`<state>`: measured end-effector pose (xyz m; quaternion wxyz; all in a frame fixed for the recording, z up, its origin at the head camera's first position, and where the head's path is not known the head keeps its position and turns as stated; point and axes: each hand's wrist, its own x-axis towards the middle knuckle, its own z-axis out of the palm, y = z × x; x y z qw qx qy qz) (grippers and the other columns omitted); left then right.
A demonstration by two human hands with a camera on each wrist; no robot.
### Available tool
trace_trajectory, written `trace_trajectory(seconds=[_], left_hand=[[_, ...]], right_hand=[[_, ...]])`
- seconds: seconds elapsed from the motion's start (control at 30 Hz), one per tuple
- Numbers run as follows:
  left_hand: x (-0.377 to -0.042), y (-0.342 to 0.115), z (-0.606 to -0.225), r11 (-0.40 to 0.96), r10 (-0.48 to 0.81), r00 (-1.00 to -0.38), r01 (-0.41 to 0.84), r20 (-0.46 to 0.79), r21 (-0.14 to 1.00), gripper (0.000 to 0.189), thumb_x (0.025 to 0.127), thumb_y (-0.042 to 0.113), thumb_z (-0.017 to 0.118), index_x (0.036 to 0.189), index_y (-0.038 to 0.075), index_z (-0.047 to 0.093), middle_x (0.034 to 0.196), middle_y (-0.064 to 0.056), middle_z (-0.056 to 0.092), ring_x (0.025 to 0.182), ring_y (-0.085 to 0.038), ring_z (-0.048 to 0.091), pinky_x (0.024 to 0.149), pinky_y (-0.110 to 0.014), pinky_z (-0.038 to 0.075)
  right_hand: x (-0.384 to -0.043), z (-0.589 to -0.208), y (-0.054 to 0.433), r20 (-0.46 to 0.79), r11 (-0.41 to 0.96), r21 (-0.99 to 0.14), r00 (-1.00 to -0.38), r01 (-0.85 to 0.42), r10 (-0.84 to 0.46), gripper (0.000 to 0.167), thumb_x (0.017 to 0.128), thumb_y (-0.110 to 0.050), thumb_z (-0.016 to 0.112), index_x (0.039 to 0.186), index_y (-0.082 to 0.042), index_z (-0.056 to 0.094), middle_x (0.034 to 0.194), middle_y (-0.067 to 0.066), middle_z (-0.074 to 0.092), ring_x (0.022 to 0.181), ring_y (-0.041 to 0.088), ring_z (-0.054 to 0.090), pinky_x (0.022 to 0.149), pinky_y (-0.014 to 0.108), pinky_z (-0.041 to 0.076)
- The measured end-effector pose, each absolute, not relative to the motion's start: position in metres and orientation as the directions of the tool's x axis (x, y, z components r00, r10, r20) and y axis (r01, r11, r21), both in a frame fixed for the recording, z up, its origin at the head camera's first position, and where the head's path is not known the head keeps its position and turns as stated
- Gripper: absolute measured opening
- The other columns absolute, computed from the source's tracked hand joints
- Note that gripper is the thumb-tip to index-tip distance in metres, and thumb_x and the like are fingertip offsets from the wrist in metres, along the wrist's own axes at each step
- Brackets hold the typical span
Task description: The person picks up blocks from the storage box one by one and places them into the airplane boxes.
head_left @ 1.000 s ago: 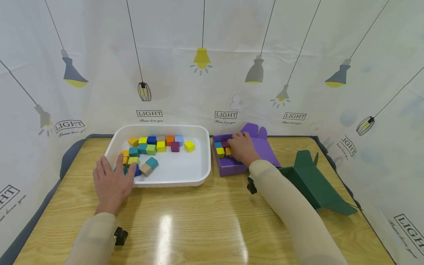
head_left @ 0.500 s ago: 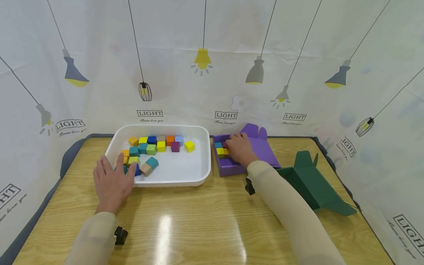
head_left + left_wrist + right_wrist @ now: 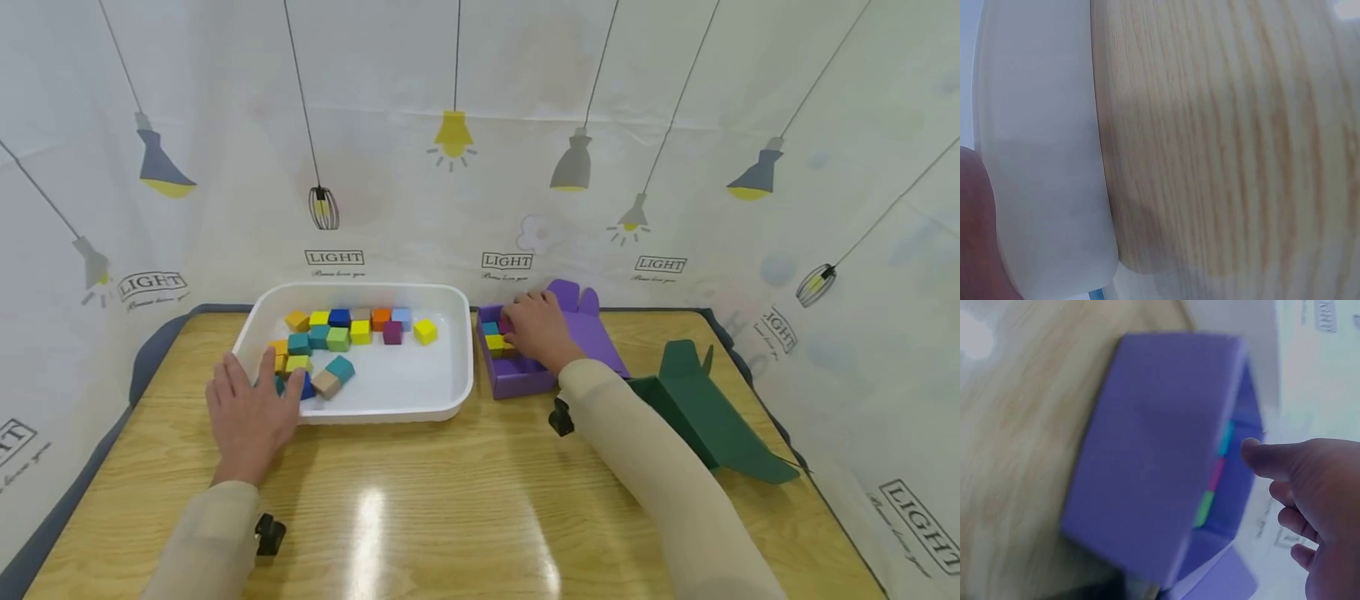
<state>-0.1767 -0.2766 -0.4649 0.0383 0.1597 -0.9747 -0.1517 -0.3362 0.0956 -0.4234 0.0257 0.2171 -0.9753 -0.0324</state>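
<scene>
My left hand (image 3: 251, 417) rests with spread fingers over the near left corner of the white tray (image 3: 420, 410). Beneath and beside those fingers lie coloured cubes, among them a blue cube (image 3: 307, 387). In the left wrist view, the tray's outer wall (image 3: 1047, 156) and part of that hand show. My right hand (image 3: 538, 329) is over the purple box (image 3: 525, 384). In the right wrist view, its thumb and loosely bent fingers stand above the box's open side, with nothing visible between them. Inside the box are a teal cube (image 3: 490, 328), a yellow cube (image 3: 495, 346) and others, partly hidden.
Several more cubes fill the tray's left and back, such as a yellow cube (image 3: 425, 332) and a teal cube (image 3: 341, 368). An open green box (image 3: 697, 408) stands on the wooden table (image 3: 420, 500) at the right. A printed curtain (image 3: 390, 208) encloses the table.
My right hand has shifted slightly left and away over the purple box, rising a little. The left hand stays at the tray corner. The head view has turned slightly right.
</scene>
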Motion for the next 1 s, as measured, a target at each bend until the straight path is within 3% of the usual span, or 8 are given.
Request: trace_trajectory(seconds=[0.33,0.67,1.0], left_hand=[[-0.177,-0.28,-0.466,0.903,-0.32,-0.947,-0.297,0.027,0.31,0.081,0.097,0.065,0.012,0.157,0.012,0.008,0.156,-0.035,-0.018,0.144,-0.056,-0.007,0.117,-0.069,-0.001],[-0.178,-0.278,-0.465,0.899,-0.325,-0.946,-0.306,0.008,0.313,0.081,0.097,0.066,0.013,0.157,0.012,0.008,0.156,-0.035,-0.016,0.144,-0.056,-0.007,0.117,-0.069,-0.002],[-0.178,-0.277,-0.465,0.901,-0.323,-0.946,-0.305,0.008,0.309,0.082,0.096,0.068,0.011,0.157,0.013,0.007,0.156,-0.034,-0.019,0.144,-0.057,-0.007,0.117,-0.069,-0.002]], right_hand=[[-0.314,-0.408,0.036,0.158,0.844,-0.019,-0.835,-0.536,-0.527,0.028,0.088,-0.037,0.071,0.112,-0.022,0.069,0.106,-0.001,0.063,0.108,0.023,0.052,0.104,0.046,0.036],[-0.283,-0.422,-0.046,0.048,0.8,-0.012,-0.799,-0.6,-0.599,0.034,0.09,-0.045,0.067,0.12,-0.029,0.066,0.117,-0.007,0.062,0.112,0.017,0.049,0.11,0.042,0.036],[-0.269,-0.434,-0.094,-0.054,0.775,0.04,-0.776,-0.631,-0.628,0.045,0.089,-0.049,0.065,0.132,-0.037,0.058,0.127,-0.01,0.059,0.119,0.015,0.045,0.11,0.035,0.034]])
